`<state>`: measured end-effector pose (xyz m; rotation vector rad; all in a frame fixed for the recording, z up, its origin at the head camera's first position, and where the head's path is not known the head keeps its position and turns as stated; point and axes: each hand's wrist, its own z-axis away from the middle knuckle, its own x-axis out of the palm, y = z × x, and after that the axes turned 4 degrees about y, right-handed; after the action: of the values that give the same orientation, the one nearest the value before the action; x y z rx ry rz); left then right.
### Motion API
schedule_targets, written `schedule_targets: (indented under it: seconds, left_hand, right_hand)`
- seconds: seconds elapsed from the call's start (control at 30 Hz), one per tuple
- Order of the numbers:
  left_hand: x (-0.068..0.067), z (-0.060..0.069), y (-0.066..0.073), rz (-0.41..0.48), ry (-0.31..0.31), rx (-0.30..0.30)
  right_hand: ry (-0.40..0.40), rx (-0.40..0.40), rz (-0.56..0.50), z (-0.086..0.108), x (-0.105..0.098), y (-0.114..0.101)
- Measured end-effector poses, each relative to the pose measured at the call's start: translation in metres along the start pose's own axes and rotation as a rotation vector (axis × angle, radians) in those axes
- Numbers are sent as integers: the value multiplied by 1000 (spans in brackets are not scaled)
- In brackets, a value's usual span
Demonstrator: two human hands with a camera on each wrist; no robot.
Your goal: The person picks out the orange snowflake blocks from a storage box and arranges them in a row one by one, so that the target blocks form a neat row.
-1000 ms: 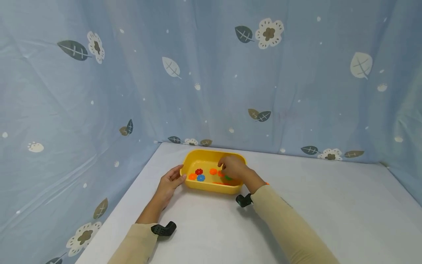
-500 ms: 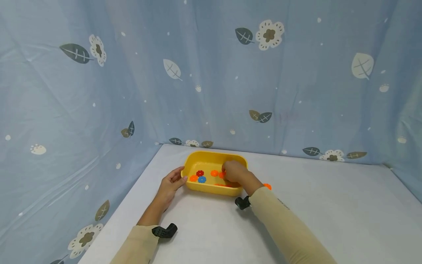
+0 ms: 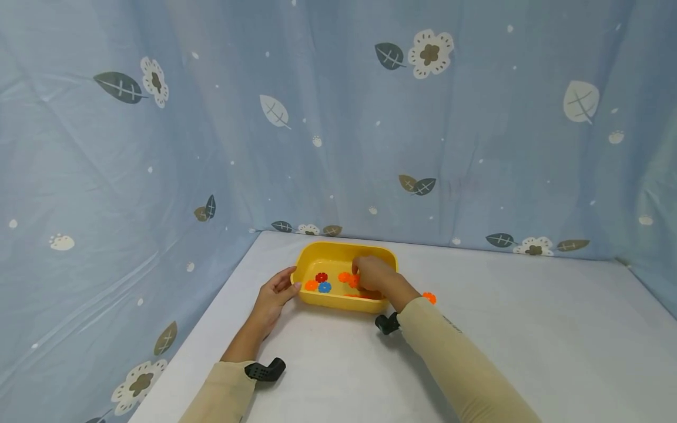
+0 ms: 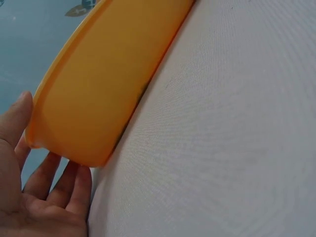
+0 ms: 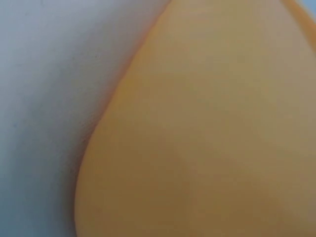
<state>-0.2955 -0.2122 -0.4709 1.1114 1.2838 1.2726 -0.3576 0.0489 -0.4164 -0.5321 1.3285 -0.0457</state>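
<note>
A yellow plastic basin sits on the white-covered table. My left hand holds its left end, thumb at the rim and fingers against the outer wall, as the left wrist view also shows. Inside lie flower-shaped plastic pieces: a red piece, a blue piece and several orange ones, among them an orange piece at the left. My right hand reaches down into the right part of the basin, fingers bent beside orange pieces. Its fingertips are hidden, and the right wrist view shows only the basin's outer wall.
One loose orange flower piece lies on the table to the right of the basin, by the right forearm. Blue patterned cloth hangs behind and to the left. A black wrist camera sticks out from the left sleeve.
My right hand has dipped lower in the basin and shifted slightly; a green piece seen beside it one second ago is now hidden. The left hand keeps its place on the basin.
</note>
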Motion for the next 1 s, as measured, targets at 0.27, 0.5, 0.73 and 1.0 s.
schedule_targets:
  seconds: [0.27,0.5,0.73,1.0]
  left_hand:
    - [2,0,-1,8,-7,10]
    - [2,-2,-1,11,-15,17]
    - [2,-5,2,-22,-21,31]
    - [-1,1,-2,-26,-19,30]
  right_hand:
    - [-8,-9,-6,5,-4,1]
    - [-5,-57,-38,8,-9,1]
    - [0,-92,-85,14,-18,2]
    - [16,-134,-122,19,-24,5]
